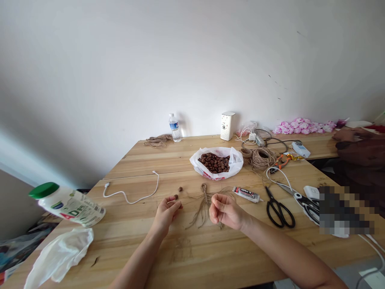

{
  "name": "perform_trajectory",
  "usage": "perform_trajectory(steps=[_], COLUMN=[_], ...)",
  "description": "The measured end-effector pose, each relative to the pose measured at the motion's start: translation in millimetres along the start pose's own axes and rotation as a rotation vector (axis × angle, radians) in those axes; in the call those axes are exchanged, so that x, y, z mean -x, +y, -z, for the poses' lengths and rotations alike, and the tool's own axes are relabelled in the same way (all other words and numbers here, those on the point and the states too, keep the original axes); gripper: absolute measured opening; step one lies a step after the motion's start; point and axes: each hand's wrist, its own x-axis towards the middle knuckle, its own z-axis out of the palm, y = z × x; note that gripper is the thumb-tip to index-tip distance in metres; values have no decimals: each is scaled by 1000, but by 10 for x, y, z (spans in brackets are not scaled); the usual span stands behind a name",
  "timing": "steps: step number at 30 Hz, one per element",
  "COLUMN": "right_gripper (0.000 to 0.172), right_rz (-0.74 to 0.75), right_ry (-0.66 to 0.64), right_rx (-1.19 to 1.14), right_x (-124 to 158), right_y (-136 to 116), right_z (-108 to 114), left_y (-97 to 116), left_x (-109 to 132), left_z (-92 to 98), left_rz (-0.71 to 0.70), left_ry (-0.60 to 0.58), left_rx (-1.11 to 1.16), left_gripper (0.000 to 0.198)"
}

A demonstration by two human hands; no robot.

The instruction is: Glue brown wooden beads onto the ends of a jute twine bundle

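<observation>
My left hand (167, 214) is closed in a pinch, with a small round brown nut (176, 197) showing at its fingertips. A second brown nut (180, 188) lies on the wood just beyond it. Raised a little to the right, my right hand (225, 212) is also pinched closed; whatever its fingers hold, if anything, is too small to make out. Between and behind the hands lies a knotted twine bundle (204, 198), looped at the top, its loose strands spread and partly hidden by my right hand. Beyond it sits a white plastic bag (237, 163) full of brown nuts (214, 161).
Right of the hands lie a glue tube (246, 194), black scissors (279, 210) and twine coils (263, 157). A white cable (132, 202), a tilted green-capped bottle (70, 204) and a crumpled bag (61, 253) are left. A water bottle (174, 128) and white box (227, 126) stand behind.
</observation>
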Motion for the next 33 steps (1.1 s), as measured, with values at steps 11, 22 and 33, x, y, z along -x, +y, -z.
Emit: perform_trajectory(steps=[11,22,33], right_gripper=[30,28,29], right_rz=[-26,-37,-88], right_ry=[36,99,118], right_rx=[-72,-101,-77], right_x=[-29,-39,-35], right_y=[8,45,110], right_z=[-30,42,43], left_y=[-10,-5,-10], left_x=[-16,-8,-8], left_z=[8,22,45], left_rz=[-1,1,40], left_ry=[9,-2,13], left_rx=[-7,1,17], left_gripper=[55,57,57])
